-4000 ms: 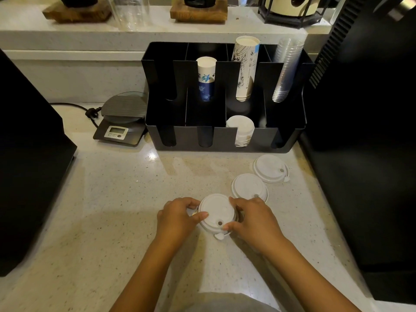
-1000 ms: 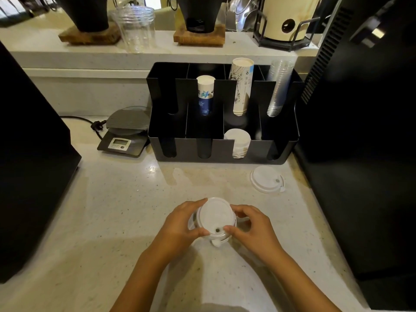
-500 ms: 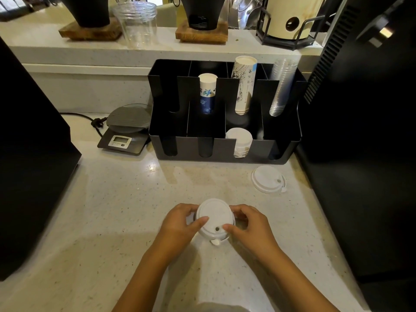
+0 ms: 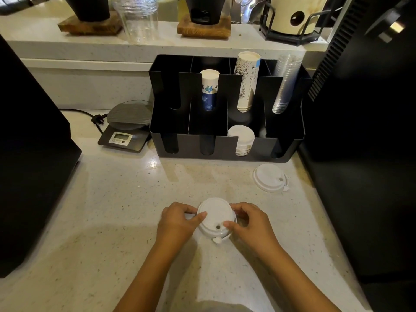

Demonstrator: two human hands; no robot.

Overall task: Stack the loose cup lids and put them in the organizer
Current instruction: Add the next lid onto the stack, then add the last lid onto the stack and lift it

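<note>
- Head view: my left hand [image 4: 177, 224] and right hand [image 4: 249, 224] pinch a small stack of lids [image 4: 216, 218] from opposite sides, thumbs on the top face, fingers curled around the rim. The stack sits on the tabletop [image 4: 112, 221], near me, centred.
- How many lids are in the stack I cannot tell; at least two rims show at the lower edge, with a sip-tab poking out toward me.
- One loose lid [image 4: 270, 180] lies flat, well apart to the right, just in front of the organizer [image 4: 225, 152].
- The organizer's third front slot already holds a lid pile [image 4: 242, 137]; the other front slots look dark, contents not clear. Back slots carry paper cups [image 4: 246, 81] and clear cups [image 4: 284, 84].
- Handling judgement: thin moulded plastic, very light, a little springy. Likely to flex or pop apart if squeezed across the dome. Best held at the rim on opposite sides, as now, with light pressure. Smooth finish, so it could slip out of line.
- Surface: pale speckled stone, glossy, hard, flat. Lids should slide easily on it.
- Room: tight. Dark machines flank both sides; a scale [image 4: 126, 129] sits left of the organizer, a raised shelf behind.
</note>
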